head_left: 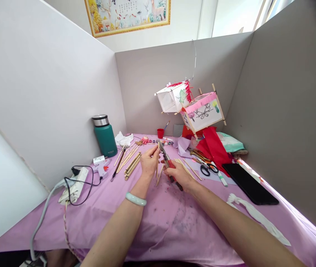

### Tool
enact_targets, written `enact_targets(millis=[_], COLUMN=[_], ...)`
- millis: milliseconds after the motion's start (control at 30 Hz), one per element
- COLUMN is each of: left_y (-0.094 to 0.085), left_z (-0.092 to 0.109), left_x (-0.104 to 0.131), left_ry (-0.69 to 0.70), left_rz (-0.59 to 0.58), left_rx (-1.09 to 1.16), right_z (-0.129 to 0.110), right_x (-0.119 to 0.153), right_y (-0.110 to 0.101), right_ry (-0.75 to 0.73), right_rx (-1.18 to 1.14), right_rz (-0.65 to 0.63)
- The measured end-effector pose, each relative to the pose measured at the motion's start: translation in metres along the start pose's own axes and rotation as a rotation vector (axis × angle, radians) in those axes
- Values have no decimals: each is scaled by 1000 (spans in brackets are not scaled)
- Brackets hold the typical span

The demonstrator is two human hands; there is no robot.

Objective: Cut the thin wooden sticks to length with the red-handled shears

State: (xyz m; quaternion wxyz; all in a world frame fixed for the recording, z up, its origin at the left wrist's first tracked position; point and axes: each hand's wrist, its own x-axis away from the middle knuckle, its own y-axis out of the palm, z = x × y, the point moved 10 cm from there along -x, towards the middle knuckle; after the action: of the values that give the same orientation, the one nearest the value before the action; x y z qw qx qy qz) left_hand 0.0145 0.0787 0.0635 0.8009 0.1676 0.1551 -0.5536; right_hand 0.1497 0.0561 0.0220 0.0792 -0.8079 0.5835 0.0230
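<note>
Fingers of the person's left hand (149, 161) pinch a slim wooden stick (157, 170) roughly upright, while the right hand (178, 175), just beside it, is wrapped around red-handled pliers (167, 157). The tool's jaws point away from the body, at the stick's upper end; whether they bite it cannot be told. A pale green bangle (136, 199) circles the left wrist. Left of the left hand lie thicker bamboo sticks (132, 167), then a glue gun (101, 168) and, farther out, a teal bottle (105, 138) close to the left partition (63, 74). Right of the right hand come thin sticks (185, 168), black-handled scissors (208, 168) and a black tablet (250, 184), near the right partition (286, 111). Beyond both hands, two decorated paper lanterns (204, 111) show before the back partition (144, 81). All three partitions stand well apart from the hands, leaving elbow room sideways. Nearer the body than the hands, purple cloth (160, 222) runs to its near edge, both forearms reaching across it.
</note>
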Motion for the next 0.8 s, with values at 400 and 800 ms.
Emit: enact_targets(millis=[400,800], left_y=[2,6], left_z=[-2,-4], left_x=[2,3], left_ry=[-23,-27], left_rz=[-1,-15], left_rx=[-56,5], right_z=[0,7], right_x=[-4,-7], right_y=[-4,-12], right_ry=[-54,-38], right_rx=[20,133], right_rz=[84,229])
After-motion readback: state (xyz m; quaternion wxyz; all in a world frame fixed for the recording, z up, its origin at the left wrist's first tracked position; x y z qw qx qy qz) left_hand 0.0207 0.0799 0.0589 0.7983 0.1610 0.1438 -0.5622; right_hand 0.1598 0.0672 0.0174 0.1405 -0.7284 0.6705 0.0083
